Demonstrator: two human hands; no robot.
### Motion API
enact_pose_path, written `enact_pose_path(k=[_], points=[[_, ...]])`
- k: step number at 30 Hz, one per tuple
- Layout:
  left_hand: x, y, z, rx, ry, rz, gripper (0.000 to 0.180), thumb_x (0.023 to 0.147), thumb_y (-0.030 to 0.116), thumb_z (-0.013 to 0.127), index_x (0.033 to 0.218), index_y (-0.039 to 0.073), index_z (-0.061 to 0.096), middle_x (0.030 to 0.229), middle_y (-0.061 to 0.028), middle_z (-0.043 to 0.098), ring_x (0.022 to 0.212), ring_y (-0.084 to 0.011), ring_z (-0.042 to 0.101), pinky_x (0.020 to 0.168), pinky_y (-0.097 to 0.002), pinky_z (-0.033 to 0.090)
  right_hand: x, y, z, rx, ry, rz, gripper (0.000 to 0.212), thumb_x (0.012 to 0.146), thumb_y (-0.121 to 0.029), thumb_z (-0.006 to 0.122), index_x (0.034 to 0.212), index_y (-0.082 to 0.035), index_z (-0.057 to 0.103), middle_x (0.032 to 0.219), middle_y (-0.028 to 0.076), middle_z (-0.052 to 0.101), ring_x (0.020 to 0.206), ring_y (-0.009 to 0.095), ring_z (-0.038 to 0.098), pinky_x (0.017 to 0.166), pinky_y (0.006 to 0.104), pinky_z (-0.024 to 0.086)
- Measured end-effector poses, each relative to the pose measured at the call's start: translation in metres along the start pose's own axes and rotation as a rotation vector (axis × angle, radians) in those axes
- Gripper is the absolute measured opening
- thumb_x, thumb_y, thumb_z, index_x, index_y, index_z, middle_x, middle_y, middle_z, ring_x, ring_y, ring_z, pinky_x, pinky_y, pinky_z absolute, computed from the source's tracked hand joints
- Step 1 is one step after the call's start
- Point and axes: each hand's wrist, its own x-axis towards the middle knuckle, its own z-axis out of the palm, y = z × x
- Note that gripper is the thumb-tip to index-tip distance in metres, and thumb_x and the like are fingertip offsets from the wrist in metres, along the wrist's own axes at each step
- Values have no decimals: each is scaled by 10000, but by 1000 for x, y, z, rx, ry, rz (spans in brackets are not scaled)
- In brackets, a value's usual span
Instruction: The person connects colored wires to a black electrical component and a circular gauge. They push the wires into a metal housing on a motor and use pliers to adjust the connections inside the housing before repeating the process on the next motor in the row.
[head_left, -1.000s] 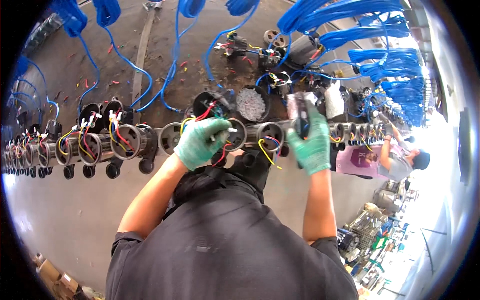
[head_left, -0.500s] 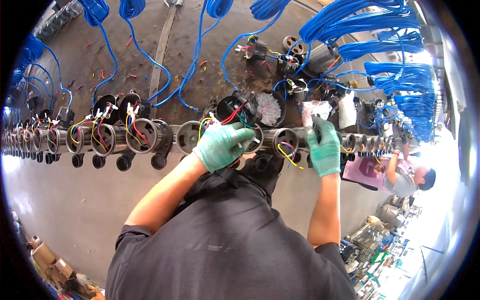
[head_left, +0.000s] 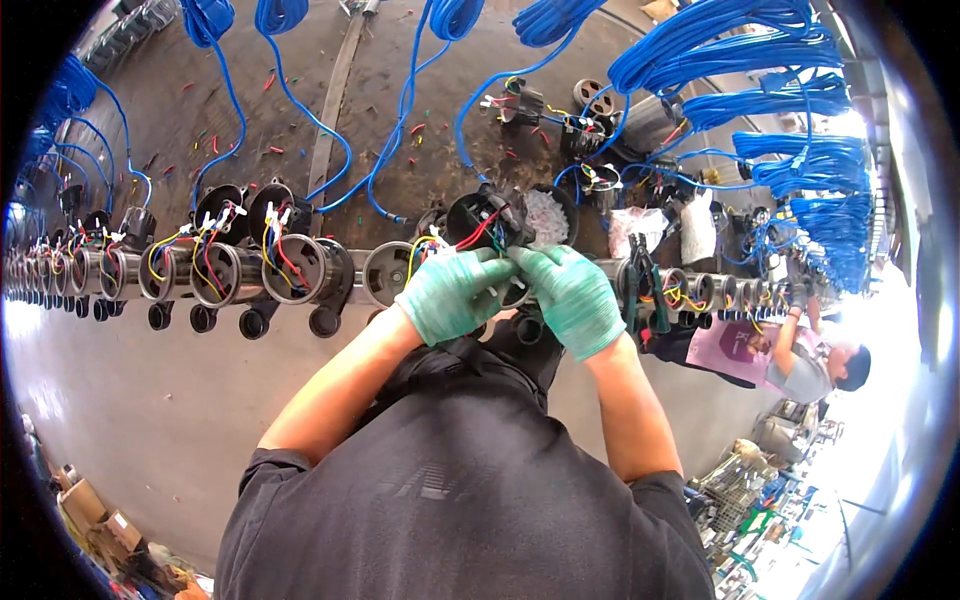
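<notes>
Both my hands wear green gloves and meet over the row of metal motor housings. My left hand point(head_left: 455, 297) is closed, pinching wires that run from a black round cover point(head_left: 474, 220) just beyond it. Close beside it, my right hand point(head_left: 572, 298) bends its fingers together at the same wires; what lies between its fingertips is hidden. Red wires point(head_left: 480, 232) rise out of the cover, and a white connector shows by my fingers. To the right of my right hand, dark-handled pliers point(head_left: 643, 285) rest upright against the row.
A black bowl of small white pieces point(head_left: 546, 218) stands just beyond my hands. Open metal housings point(head_left: 296, 268) with coloured wires line the table edge. Blue cable coils point(head_left: 720, 50) lie on the far side. At the right, another person point(head_left: 810, 360) works along the row.
My right hand has moved left from the pliers to join my left hand at the wires. The pliers now stand on their own at the row. My left hand stays nearly in place.
</notes>
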Motion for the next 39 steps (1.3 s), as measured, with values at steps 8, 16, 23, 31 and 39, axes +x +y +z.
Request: enact_pose_path(k=[8, 16, 23, 31, 39], points=[[0, 5, 2, 74, 17, -120, 213, 840, 160, 826, 1015, 111, 714, 893, -82, 697, 772, -270, 699, 674, -396, 541, 9, -9, 1, 180, 182, 126, 149, 904, -31, 709, 1053, -39, 702, 905, 166, 707, 789, 363, 709, 698, 441, 570], [4, 8, 5, -181, 186, -338, 214, 945, -22, 692, 1137, 67, 726, 1003, -148, 751, 882, -287, 738, 784, -376, 574, 4, -16, -3, 255, 230, 187, 136, 850, 7, 724, 971, -25, 672, 842, 168, 682, 736, 350, 706, 657, 404, 561], [8, -3, 0, -286, 120, -193, 283, 951, 28, 714, 1222, 100, 751, 946, -98, 762, 742, -171, 674, 697, -328, 548, 10, -22, -5, 55, 171, 8, 113, 862, -44, 729, 963, -47, 678, 865, 143, 692, 764, 337, 710, 669, 423, 566], [7, -2, 2, -176, 125, -239, 187, 949, 26, 711, 1134, 56, 725, 878, -112, 724, 706, -162, 624, 674, -324, 527, -6, -19, -2, 270, 253, 237, 138, 926, -64, 714, 1054, -14, 713, 932, 180, 742, 799, 362, 735, 716, 400, 600], [8, 3, -1, -149, 166, -272, 147, 965, 83, 722, 1112, 71, 731, 891, -123, 738, 712, -230, 678, 675, -345, 549, -20, -24, 16, 393, -35, 357, 237, 902, -78, 698, 1137, -50, 713, 986, 188, 735, 844, 371, 730, 774, 423, 586]])
